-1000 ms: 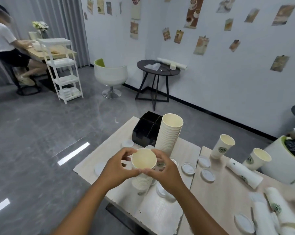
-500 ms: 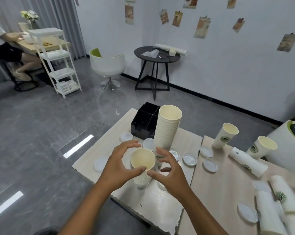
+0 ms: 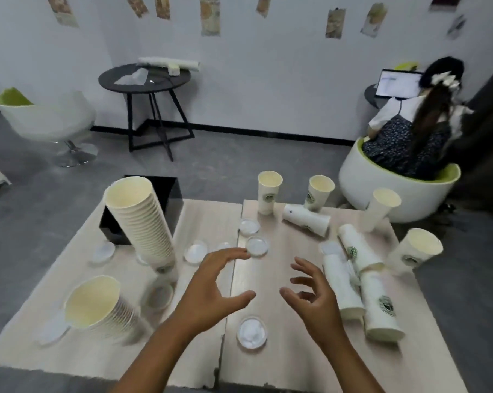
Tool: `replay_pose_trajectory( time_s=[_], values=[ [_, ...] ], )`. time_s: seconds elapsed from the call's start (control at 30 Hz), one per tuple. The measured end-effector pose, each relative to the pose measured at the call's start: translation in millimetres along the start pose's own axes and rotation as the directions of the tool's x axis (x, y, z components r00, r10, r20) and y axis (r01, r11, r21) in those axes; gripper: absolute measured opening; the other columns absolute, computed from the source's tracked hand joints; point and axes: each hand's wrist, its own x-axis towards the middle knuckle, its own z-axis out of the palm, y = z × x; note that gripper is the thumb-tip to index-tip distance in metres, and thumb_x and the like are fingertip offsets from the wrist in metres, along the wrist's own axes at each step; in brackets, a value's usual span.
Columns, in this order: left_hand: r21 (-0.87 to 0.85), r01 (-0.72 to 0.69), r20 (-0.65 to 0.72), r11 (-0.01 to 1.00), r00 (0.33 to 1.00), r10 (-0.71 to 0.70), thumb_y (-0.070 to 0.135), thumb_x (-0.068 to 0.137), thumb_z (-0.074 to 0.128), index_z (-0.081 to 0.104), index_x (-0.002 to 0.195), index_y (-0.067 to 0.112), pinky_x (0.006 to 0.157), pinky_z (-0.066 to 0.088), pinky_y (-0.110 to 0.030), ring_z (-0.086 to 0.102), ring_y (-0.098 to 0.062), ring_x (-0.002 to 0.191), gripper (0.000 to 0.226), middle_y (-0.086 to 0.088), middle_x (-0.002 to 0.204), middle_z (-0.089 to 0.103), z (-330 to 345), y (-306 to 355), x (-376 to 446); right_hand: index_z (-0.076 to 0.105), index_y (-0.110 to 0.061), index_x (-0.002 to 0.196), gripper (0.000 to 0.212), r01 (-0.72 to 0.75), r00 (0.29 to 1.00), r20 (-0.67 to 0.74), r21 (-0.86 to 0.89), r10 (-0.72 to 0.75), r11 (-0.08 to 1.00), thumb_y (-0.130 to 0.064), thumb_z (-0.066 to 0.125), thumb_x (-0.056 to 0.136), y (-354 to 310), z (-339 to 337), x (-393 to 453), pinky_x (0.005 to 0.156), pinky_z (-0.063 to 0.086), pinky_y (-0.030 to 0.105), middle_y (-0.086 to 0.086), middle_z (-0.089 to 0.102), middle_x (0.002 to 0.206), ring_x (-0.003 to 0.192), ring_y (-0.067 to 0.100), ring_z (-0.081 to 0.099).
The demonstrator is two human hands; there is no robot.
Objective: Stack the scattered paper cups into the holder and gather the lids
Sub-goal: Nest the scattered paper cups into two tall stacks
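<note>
The paper cups [image 3: 269, 195] are white with cream insides and a green round logo. The lids [image 3: 252, 332] are translucent white, the holder [image 3: 165, 191] black. The table [image 3: 282, 361] is pale wood-grain.

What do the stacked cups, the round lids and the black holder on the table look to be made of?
Tall cup stack: matte cream paper, judging by the thin rolled rims. Round lid: probably thin translucent plastic, glossy with a raised rim. Black holder: smooth, slightly shiny, likely acrylic or plastic. Table: pale wood-grain, perhaps laminate.
</note>
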Motion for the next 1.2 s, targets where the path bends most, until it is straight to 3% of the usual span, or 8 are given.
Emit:
replay_pose_trajectory(
  time_s=[0.2,0.4,0.53,0.67,0.8,0.97,1.1,1.2],
  values=[
    [0.000,0.006,0.273,1.000,0.962,-0.006,0.042,0.082,0.086,0.053,0.135,0.051,0.110,0.042,-0.024,0.045,0.002,0.137,0.063,0.035,0.143,0.050,115.8,-4.2,45.9,0.064,-0.033,0.126,0.065,-0.134,0.950,-0.278,0.048,0.142,0.990,-0.039,0.085,0.066,52.8,-101.9,-15.2,0.076,0.055,0.023,-0.020,0.066,0.122,0.105,0.011,0.065],
    [0.090,-0.094,0.466,0.992,0.884,0.041,0.047,0.082,0.076,0.051,0.133,0.051,0.111,0.041,-0.026,0.043,0.007,0.133,0.057,0.038,0.139,0.049,201.2,-4.2,94.0,0.062,-0.029,0.128,0.060,-0.204,0.879,-0.435,0.030,0.197,0.978,-0.017,0.089,0.076,102.2,-174.4,-14.8,0.070,0.057,0.028,-0.012,0.063,0.131,0.112,0.013,0.060],
    [0.249,-0.351,0.653,0.903,0.750,0.111,0.039,0.077,0.077,0.054,0.139,0.040,0.107,0.044,-0.033,0.046,-0.009,0.132,0.065,0.022,0.145,0.052,242.1,-6.4,141.1,0.060,-0.028,0.132,0.064,-0.230,0.853,-0.483,-0.007,0.198,0.973,-0.003,0.086,0.079,131.5,-207.4,-1.0,0.076,0.055,0.024,-0.010,0.059,0.135,0.114,0.007,0.059],
    [0.317,-0.593,0.802,0.740,0.584,0.125,0.026,0.069,0.078,0.053,0.142,0.033,0.098,0.043,-0.034,0.047,-0.020,0.137,0.077,0.013,0.151,0.051,278.3,-14.6,178.3,0.056,-0.035,0.136,0.072,-0.286,0.872,-0.438,-0.094,0.219,0.954,-0.027,0.087,0.072,150.6,-222.0,17.3,0.082,0.048,0.016,-0.017,0.054,0.134,0.116,0.010,0.055],
    [0.301,-0.745,0.905,0.596,0.419,0.067,0.026,0.071,0.080,0.048,0.148,0.031,0.109,0.034,-0.038,0.039,-0.023,0.145,0.084,0.009,0.157,0.045,305.7,-24.0,188.0,0.050,-0.041,0.138,0.089,-0.372,0.889,-0.360,-0.207,0.283,0.905,-0.052,0.082,0.056,172.5,-215.5,16.8,0.098,0.052,0.041,-0.019,0.046,0.129,0.117,0.015,0.054],
    [0.236,-0.845,0.956,0.479,0.290,0.040,0.033,0.063,0.087,0.049,0.148,0.030,0.109,0.038,-0.049,0.041,-0.028,0.146,0.093,0.005,0.154,0.050,327.9,-32.4,185.2,0.041,-0.035,0.142,0.101,-0.434,0.865,-0.404,-0.302,0.298,0.849,-0.058,0.082,0.053,193.6,-196.3,1.1,0.104,0.048,0.048,-0.009,0.044,0.134,0.120,0.021,0.054],
    [0.181,-0.868,0.946,0.462,0.282,0.160,0.044,0.052,0.088,0.051,0.143,0.030,0.101,0.039,-0.050,0.049,-0.028,0.136,0.099,0.005,0.143,0.058,337.3,-39.2,173.0,0.043,-0.028,0.137,0.093,-0.447,0.831,-0.485,-0.292,0.272,0.845,-0.039,0.092,0.058,195.8,-194.3,-7.0,0.091,0.051,0.040,-0.006,0.044,0.132,0.116,0.023,0.053],
    [0.209,-0.832,0.894,0.514,0.375,0.244,0.054,0.052,0.084,0.050,0.141,0.028,0.101,0.037,-0.049,0.049,-0.025,0.131,0.099,0.005,0.139,0.059,340.8,-35.4,162.5,0.048,-0.018,0.128,0.084,-0.400,0.798,-0.569,-0.256,0.198,0.880,-0.022,0.096,0.059,181.9,-204.7,-11.0,0.085,0.052,0.036,-0.003,0.046,0.125,0.109,0.019,0.055]
  ],
)
